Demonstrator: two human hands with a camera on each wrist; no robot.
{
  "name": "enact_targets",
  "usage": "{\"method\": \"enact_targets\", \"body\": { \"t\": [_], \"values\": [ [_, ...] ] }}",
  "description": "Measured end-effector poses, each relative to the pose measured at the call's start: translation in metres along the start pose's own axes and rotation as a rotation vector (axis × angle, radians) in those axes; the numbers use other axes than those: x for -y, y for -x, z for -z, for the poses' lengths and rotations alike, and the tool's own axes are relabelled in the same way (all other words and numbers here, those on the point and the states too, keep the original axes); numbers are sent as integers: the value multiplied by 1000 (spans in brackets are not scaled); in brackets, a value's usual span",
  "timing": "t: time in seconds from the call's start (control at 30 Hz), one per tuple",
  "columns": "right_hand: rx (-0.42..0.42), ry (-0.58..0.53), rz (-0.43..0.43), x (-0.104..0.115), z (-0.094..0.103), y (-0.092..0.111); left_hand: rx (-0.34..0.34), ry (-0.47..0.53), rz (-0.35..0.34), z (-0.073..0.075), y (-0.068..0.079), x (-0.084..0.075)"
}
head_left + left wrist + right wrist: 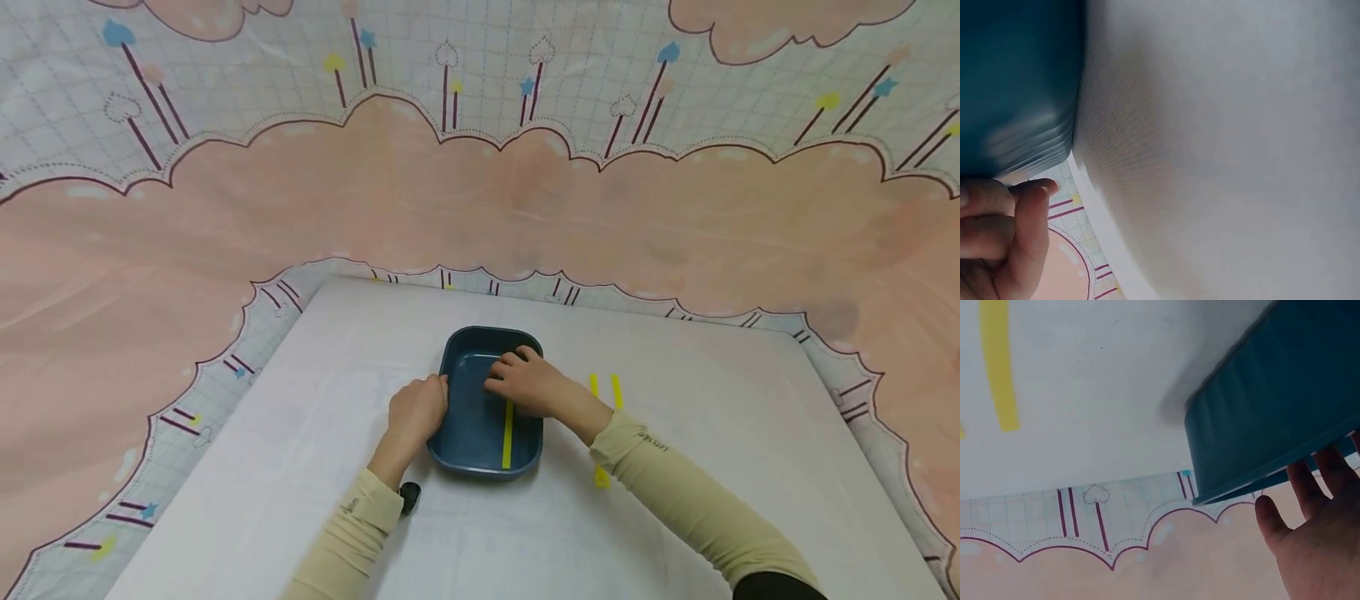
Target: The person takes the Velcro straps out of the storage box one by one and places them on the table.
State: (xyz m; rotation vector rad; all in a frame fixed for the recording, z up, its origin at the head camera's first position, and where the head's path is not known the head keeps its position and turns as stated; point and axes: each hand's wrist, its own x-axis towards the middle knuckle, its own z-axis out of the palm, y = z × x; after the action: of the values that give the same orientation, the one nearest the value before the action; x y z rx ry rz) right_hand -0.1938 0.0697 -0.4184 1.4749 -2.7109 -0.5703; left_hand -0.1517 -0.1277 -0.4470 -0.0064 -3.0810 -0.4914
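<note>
A dark blue rectangular basin sits on the white tabletop, its long side running away from me. My left hand grips its left rim; in the left wrist view, the fingers are curled by the basin's ribbed corner. My right hand reaches over the right rim, with fingers spread loosely inside the basin. In the right wrist view, those fingers pass over the rim, the fingertips partly hidden behind it. A narrow yellow strip lies lengthwise in the basin, its far end covered by the right hand.
Right of the basin, yellow strips lie on the white tabletop, partly hidden under the right forearm. A cloth with pink clouds and candle-like drawings surrounds the table's far and side edges. A small black object shows at the left wrist.
</note>
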Motion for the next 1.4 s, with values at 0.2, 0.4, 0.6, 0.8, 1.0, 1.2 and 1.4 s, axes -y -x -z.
{"method": "enact_targets", "body": {
  "t": [0.2, 0.4, 0.6, 0.8, 1.0, 1.2, 1.4],
  "values": [
    [33, 13, 5, 5, -2, -2, -2, -5, -4, 0, 0, 0],
    [101, 28, -8, 10, -4, -7, 5, -2, 1, -1, -1, 1],
    [153, 41, -20, 13, -6, -14, 7, -5, 5, -2, -1, 1],
    [117, 43, 3, 13, -9, -18, -1, -5, 2, -3, 0, 1],
    [70, 61, 13, 13, -11, -20, 10, 2, 6, -2, 0, 1],
    [73, 66, 17, 13, -12, -22, 4, -2, 7, -3, -1, 0],
    [102, 74, 20, 15, -10, -22, 1, -6, 8, -1, 0, -1]
  ]
}}
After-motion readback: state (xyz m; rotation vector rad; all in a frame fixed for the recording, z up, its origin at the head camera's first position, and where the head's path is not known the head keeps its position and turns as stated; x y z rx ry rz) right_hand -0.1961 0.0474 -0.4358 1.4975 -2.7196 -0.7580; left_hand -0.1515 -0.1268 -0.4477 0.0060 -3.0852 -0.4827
